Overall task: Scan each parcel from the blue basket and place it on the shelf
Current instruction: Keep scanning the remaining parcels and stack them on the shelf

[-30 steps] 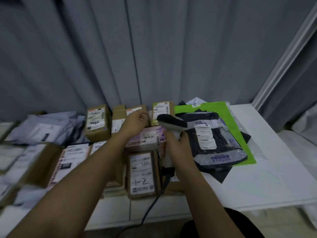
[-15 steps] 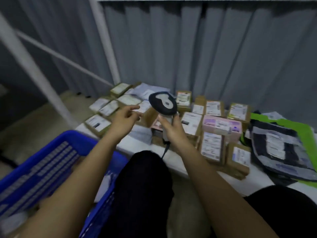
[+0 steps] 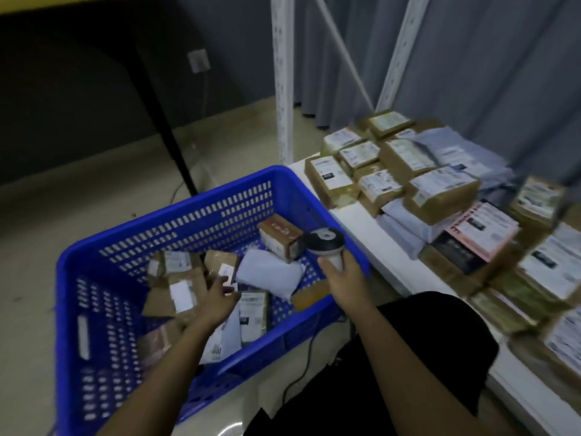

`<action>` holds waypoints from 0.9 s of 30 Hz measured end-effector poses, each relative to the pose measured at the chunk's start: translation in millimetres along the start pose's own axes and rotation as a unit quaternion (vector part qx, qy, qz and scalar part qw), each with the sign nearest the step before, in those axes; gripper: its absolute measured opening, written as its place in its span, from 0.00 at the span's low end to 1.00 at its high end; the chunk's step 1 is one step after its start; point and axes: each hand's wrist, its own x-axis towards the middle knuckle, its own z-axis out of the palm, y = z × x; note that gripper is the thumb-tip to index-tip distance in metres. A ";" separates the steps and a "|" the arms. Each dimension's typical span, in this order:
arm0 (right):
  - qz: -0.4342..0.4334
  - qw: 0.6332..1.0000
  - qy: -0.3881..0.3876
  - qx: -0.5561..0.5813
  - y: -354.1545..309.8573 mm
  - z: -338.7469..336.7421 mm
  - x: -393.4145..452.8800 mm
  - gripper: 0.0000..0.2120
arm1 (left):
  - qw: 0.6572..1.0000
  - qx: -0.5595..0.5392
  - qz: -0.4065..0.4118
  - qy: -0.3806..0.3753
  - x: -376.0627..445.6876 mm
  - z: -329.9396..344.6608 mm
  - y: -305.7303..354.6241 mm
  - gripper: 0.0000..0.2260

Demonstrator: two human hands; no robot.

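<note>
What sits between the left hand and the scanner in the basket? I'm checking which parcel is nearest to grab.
In the head view, a white poly mailer lies between the left hand and the scanner.

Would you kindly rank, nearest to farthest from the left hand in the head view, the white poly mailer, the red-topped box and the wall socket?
1. White poly mailer, in the blue basket, just right of the left hand.
2. Red-topped box, at the basket's far side.
3. Wall socket, on the dark wall beyond.

Both bare forearms extend forward. The left hand [image 3: 217, 298] reaches down, fingers loosely spread and holding nothing. To its right and slightly higher, the right hand [image 3: 344, 278] grips a handle upright.
</note>
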 end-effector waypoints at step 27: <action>0.092 0.995 0.022 0.039 6.2 25.1 25.4 0.21 | 0.837 0.533 0.059 -0.108 126.7 104.3 -76.7 0.34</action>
